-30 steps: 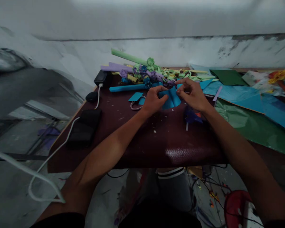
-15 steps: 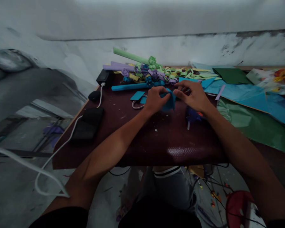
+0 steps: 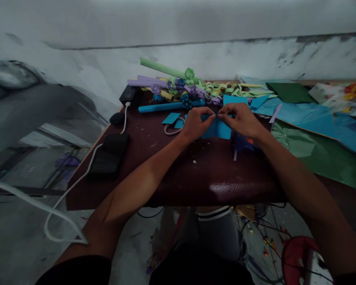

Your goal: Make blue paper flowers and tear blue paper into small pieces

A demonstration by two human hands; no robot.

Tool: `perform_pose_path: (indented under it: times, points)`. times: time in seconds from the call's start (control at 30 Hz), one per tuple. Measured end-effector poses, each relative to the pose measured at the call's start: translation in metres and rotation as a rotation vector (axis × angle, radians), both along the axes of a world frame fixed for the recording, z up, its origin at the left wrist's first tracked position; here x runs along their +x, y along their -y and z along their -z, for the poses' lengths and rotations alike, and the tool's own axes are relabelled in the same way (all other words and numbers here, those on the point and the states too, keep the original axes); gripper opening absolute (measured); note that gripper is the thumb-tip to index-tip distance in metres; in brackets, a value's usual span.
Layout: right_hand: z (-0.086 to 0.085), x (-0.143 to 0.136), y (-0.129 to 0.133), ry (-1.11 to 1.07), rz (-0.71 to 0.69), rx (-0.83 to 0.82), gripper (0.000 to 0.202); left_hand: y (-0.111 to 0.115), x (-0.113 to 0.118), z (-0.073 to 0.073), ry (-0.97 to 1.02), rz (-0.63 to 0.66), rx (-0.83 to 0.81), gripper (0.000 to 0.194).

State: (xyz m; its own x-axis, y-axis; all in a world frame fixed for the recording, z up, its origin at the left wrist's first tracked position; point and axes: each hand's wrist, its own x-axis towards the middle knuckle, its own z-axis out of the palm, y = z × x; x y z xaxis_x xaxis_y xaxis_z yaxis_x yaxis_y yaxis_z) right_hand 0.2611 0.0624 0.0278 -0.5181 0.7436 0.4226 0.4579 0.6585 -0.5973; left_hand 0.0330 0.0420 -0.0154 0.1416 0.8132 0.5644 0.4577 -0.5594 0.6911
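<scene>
A piece of blue paper (image 3: pixel 216 130) with a crease down its middle hangs between my two hands over the tabletop. My left hand (image 3: pixel 197 123) pinches its upper edge near the crease with thumb and forefinger. From the other side, my right hand (image 3: pixel 237 118) grips the same edge, the fingertips of both hands almost touching. Small blue paper squares (image 3: pixel 170 118) lie left of my left hand, beside a pale looped band (image 3: pixel 172 132). Under my right wrist sits a dark blue object (image 3: pixel 241 143) with a red patch, partly hidden.
Behind my hands lie a blue paper tube (image 3: pixel 163 107), a green tube (image 3: pixel 160 67) and a heap of paper flowers (image 3: pixel 190 89). Blue sheets (image 3: pixel 308 118) and green wrapping (image 3: pixel 305 152) cover the right side. A black box (image 3: pixel 108 156) with a white cable (image 3: pixel 91 163) stands left.
My right hand has closed on the blue paper beside my left hand. The paper has turned and opened out flatter, now showing both halves around its crease.
</scene>
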Motion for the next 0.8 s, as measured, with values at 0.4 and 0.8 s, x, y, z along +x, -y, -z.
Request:
perform_pose_path:
  times: [0.4, 0.8]
  points:
    - [0.002, -0.003, 0.004, 0.066, -0.017, 0.128, 0.019, 0.0, 0.0, -0.003, 0.032, 0.032, -0.05, 0.023]
    - [-0.007, -0.001, 0.004, -0.113, 0.08, -0.028, 0.06, -0.004, -0.01, -0.003, 0.223, 0.074, -0.178, 0.063]
